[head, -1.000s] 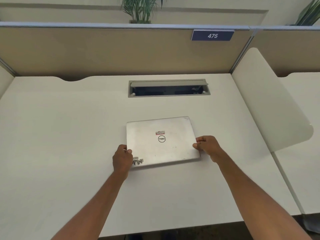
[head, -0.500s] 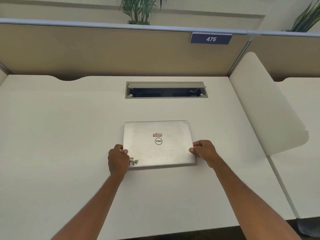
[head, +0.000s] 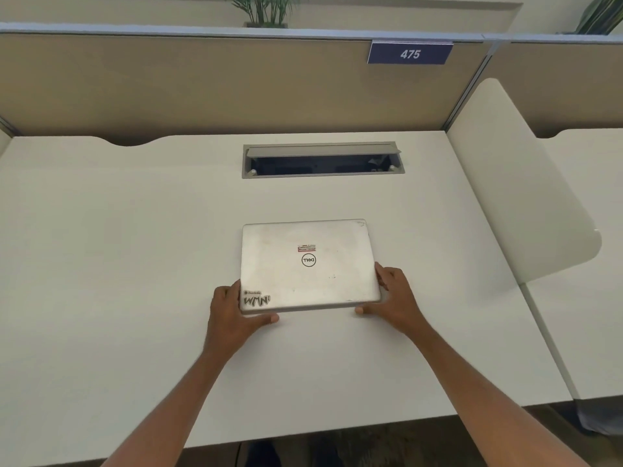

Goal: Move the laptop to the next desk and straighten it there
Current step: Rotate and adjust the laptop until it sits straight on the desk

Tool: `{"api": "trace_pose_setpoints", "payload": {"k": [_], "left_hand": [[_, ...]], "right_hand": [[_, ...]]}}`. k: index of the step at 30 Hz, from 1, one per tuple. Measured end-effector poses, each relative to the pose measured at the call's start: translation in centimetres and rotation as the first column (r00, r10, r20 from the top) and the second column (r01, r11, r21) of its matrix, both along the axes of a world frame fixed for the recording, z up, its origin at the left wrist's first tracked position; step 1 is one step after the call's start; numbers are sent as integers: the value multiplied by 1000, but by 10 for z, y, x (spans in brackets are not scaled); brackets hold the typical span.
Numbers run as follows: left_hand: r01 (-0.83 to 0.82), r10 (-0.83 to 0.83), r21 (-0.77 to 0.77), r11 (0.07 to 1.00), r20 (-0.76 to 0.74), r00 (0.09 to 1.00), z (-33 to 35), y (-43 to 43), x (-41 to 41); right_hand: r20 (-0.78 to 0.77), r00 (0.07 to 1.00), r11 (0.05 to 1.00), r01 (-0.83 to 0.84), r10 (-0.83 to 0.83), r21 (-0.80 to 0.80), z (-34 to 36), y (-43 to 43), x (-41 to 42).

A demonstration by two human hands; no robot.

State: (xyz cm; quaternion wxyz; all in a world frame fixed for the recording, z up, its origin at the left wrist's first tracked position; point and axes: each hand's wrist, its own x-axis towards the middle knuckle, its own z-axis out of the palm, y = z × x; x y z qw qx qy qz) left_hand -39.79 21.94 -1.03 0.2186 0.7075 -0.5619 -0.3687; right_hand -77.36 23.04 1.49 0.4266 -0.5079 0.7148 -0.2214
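A closed silver laptop [head: 308, 264] with stickers on its lid lies flat in the middle of the white desk [head: 118, 264], nearly square to the desk's edges. My left hand [head: 232, 315] cups its near left corner, thumb along the front edge and fingers at the left side. My right hand [head: 394, 298] cups the near right corner in the same way. Both hands touch the laptop's edges with fingers spread around the corners.
A grey cable hatch [head: 322, 160] stands open behind the laptop. A beige partition [head: 202, 85] with a blue sign 475 [head: 409, 53] backs the desk. A white side divider [head: 515, 197] separates another desk [head: 586, 264] on the right. The desk's front edge is near me.
The laptop has turned from a slight tilt to nearly square. Both hands have slid from its side edges down to the near corners, thumbs now along the front edge.
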Motion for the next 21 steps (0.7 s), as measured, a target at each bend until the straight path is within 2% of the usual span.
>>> {"api": "trace_pose_setpoints", "payload": {"k": [2, 7, 13, 21], "left_hand": [[22, -19, -58, 998, 36, 999, -6, 13, 2], [-36, 34, -143, 989, -15, 999, -10, 17, 4], [-89, 81, -152, 984, -60, 995, -3, 16, 3], [-121, 117, -172, 978, -38, 992, 1, 15, -5]], "right_hand": [[-18, 1000, 1000, -13, 13, -1, 0, 1, -1], [-23, 1000, 998, -8, 6, -60, 1, -1, -3], [-8, 1000, 997, -2, 1, -78, 0, 0, -3], [0, 1000, 996, 6, -6, -88, -3, -2, -4]]}}
